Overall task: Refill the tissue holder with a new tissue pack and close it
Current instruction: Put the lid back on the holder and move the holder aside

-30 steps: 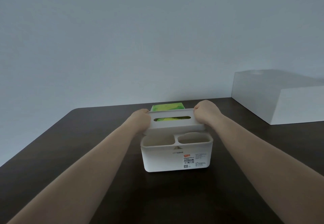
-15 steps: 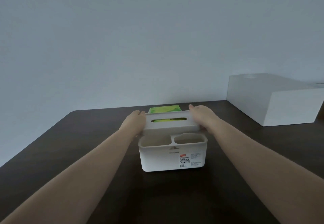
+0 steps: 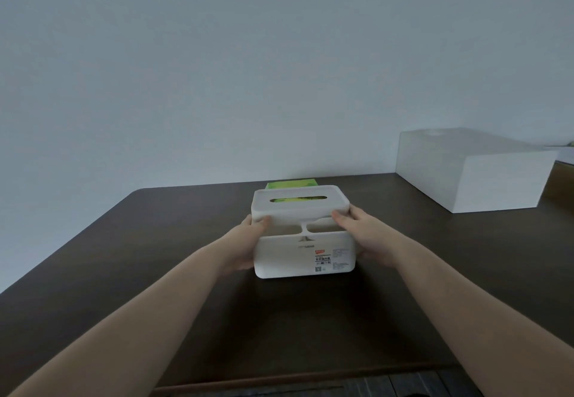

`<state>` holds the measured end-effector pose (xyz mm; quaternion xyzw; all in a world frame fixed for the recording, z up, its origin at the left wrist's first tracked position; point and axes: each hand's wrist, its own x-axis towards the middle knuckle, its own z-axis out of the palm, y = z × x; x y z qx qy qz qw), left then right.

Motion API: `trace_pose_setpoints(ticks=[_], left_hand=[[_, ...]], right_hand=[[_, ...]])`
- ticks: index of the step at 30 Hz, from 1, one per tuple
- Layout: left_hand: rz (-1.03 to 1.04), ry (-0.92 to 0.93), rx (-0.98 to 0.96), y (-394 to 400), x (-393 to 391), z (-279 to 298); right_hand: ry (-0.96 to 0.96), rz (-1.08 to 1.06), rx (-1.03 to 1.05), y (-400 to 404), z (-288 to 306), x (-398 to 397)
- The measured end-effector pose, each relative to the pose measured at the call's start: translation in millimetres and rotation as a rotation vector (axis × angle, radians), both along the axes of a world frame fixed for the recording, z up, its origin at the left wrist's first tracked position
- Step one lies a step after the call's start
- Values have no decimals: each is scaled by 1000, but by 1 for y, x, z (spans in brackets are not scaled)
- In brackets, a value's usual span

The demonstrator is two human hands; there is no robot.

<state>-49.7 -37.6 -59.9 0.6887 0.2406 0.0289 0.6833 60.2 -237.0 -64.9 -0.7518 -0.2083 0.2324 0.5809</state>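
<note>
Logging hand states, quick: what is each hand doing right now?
Left hand: closed on the tissue holder, left side.
Right hand: closed on the holder's right side.

Both hands, left hand (image 3: pixel 245 246) and right hand (image 3: pixel 366 238), now clasp the holder's (image 3: pixel 302 253) side walls, no longer gripping the lid (image 3: pixel 299 202) ends.

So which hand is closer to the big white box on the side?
The right hand. It holds the tissue holder's right side, nearer the big white box; the left hand holds the far side.
</note>
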Motion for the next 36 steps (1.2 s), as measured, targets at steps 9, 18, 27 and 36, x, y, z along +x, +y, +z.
trace_pose_setpoints(ticks=[9, 18, 27, 36], left_hand=[[77, -123, 191, -3, -8, -10], [95, -77, 202, 6, -4, -15], [135, -28, 281, 1, 2, -8], [142, -37, 597, -19, 44, 14]], right_hand=[[9, -39, 61, -2, -7, 2], [-41, -35, -19, -5, -7, 12], [59, 84, -38, -9, -4, 15], [96, -220, -22, -12, 0, 46]])
